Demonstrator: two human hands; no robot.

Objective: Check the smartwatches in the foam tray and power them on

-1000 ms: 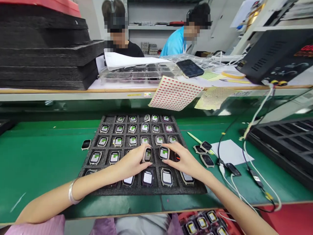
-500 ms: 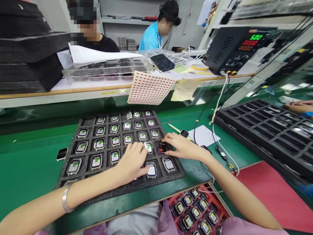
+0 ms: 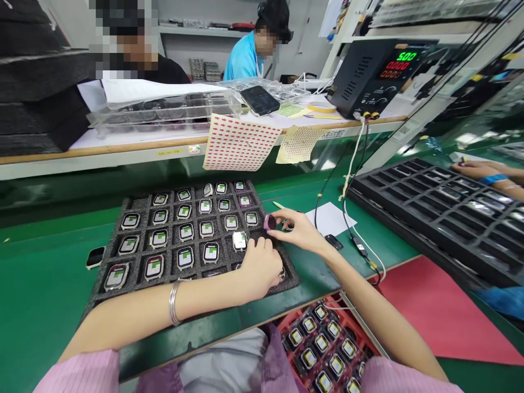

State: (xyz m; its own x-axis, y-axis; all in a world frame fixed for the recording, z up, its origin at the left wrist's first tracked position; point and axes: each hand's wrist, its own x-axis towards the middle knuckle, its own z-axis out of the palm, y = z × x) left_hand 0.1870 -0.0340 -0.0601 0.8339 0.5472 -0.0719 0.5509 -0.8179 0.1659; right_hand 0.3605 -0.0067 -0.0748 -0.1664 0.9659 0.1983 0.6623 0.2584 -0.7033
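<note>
- Right hand (image 3: 297, 232): thumb and fingertips together, pinching a purple-cased smartwatch (image 3: 269, 222) over the right edge of the black foam tray (image 3: 141, 232).
- Purple-cased smartwatch: tilted, long axis slanting from upper left to lower right; it lies left of the right palm. Which way its face points cannot be told.
- Left hand (image 3: 257, 267): fingers apart, curled down on the foam just below a silver-faced smartwatch (image 3: 239, 240); farther from the purple watch than the right hand.
- Tray: rows of smartwatches, near the front edge of the green surface (image 3: 49, 284).
- Right of the tray: a loose dark smartwatch (image 3: 333, 242); farther right, a co-worker's hand (image 3: 475, 170) beyond a black plastic tray (image 3: 426, 218).
</note>
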